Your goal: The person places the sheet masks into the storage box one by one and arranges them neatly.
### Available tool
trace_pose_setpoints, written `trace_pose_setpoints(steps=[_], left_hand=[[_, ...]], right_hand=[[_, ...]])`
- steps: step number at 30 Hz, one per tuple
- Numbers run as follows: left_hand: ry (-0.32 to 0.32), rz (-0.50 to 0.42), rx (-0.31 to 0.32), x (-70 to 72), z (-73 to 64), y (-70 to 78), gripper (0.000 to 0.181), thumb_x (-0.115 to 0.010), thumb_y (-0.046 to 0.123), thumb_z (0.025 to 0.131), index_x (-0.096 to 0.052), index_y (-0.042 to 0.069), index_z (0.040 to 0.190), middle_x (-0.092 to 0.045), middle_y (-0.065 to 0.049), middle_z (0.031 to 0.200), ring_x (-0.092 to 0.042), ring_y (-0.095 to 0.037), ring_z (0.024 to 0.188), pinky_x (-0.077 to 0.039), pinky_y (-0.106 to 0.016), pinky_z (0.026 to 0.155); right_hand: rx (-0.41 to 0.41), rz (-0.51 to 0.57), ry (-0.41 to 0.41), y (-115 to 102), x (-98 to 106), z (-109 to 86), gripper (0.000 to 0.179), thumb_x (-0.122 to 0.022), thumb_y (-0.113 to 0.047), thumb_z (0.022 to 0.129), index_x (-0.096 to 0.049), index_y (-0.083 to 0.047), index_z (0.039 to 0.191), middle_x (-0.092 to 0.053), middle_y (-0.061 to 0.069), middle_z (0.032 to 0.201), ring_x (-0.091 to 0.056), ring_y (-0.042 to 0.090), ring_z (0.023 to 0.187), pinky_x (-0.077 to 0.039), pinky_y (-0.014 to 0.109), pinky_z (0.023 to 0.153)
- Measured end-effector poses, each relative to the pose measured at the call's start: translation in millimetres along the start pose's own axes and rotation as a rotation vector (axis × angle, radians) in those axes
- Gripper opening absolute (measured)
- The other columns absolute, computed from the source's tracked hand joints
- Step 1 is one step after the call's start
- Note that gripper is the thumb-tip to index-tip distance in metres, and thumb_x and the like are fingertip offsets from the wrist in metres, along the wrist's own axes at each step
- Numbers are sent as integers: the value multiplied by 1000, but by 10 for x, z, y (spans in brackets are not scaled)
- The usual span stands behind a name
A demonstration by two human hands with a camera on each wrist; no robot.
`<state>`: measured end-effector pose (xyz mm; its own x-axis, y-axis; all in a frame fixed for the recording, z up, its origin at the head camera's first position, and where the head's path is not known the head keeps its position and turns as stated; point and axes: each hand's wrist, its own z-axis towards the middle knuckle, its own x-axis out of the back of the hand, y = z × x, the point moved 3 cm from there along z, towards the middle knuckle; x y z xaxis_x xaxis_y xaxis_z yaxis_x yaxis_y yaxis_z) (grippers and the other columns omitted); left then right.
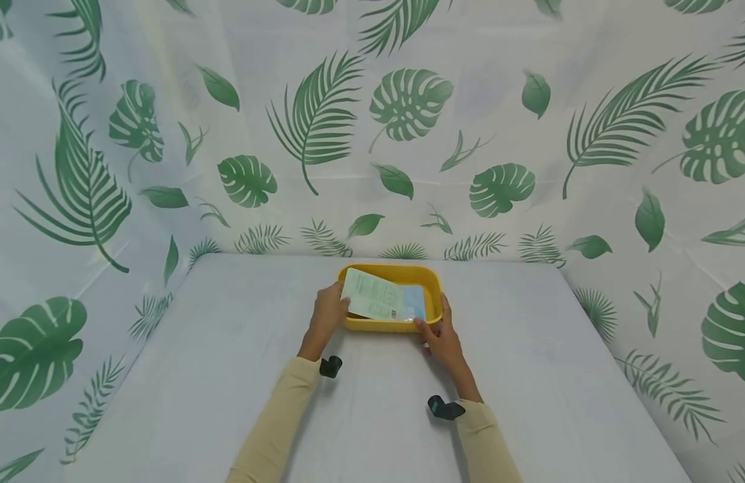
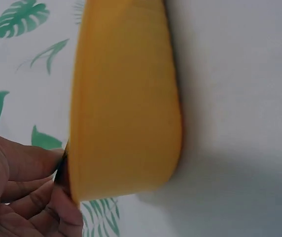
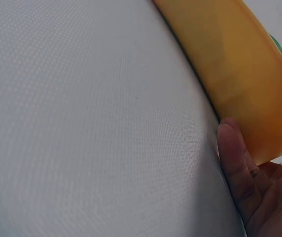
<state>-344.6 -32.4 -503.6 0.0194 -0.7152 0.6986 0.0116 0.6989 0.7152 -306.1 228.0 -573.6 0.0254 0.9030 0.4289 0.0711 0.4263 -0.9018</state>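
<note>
A yellow plastic basin (image 1: 389, 327) with rounded corners sits near the far edge of the table. In it, a flat pale green booklet (image 1: 372, 295) with printed text and a barcode lies tilted, partly over a light blue flat item (image 1: 414, 302). My left hand (image 1: 329, 310) pinches the booklet's left edge at the basin's rim; in the left wrist view, thumb and fingers close on a thin dark edge beside the yellow wall (image 2: 126, 103). My right hand (image 1: 442, 341) holds the basin's front right corner, thumb at the rim, fingers (image 3: 232, 150) low against the outer wall.
A white cloth covers the table (image 1: 239, 376). Behind and at both sides hang white curtains (image 1: 432, 194) with green leaf prints. A small dark camera (image 1: 331, 367) sits on the left wrist, another dark camera (image 1: 446, 408) on the right wrist.
</note>
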Motion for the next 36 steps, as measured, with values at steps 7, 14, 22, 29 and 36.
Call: trace_pose_setpoints(steps=[7, 14, 22, 29, 36], left_hand=[[-7, 89, 22, -79, -51, 89, 52, -61, 8, 95, -44, 0, 144, -53, -17, 142, -51, -33, 131, -45, -46, 104], [-45, 194, 6, -119, -41, 89, 50, -64, 13, 94, -49, 5, 141, -57, -14, 138, -56, -32, 125, -45, -52, 101], [-106, 222, 14, -204, 24, 44, 35, -63, 14, 95, -59, 10, 130, -64, -13, 128, -63, -29, 108, -46, -54, 94], [-149, 327, -55, -208, 6, 56, 26, -56, 15, 99, -63, 7, 122, -68, -10, 117, -59, -19, 86, -52, -43, 82], [-166, 371, -116, -209, -8, 78, 24, -54, 14, 100, -65, 5, 119, -69, -10, 112, -61, -18, 83, -53, -37, 75]], right_hand=[[-15, 8, 2, -3, 4, -1, 90, -61, -55, 90, 1, -44, 154, -66, 16, 93, -64, 16, 73, -56, 30, 59], [-12, 5, 2, -7, -5, -1, 89, -61, -56, 90, 2, -47, 153, -66, 16, 94, -63, 17, 73, -56, 30, 60], [-24, 0, 7, 0, -11, -2, 89, -62, -54, 90, 2, -48, 153, -66, 16, 93, -64, 18, 73, -57, 31, 60], [-20, -15, 8, 16, -15, 5, 89, -61, -53, 91, 2, -44, 154, -65, 17, 92, -63, 17, 72, -56, 30, 59], [-9, -6, 9, 11, -19, -2, 89, -61, -54, 91, 1, -43, 155, -64, 17, 94, -63, 17, 72, -56, 29, 59]])
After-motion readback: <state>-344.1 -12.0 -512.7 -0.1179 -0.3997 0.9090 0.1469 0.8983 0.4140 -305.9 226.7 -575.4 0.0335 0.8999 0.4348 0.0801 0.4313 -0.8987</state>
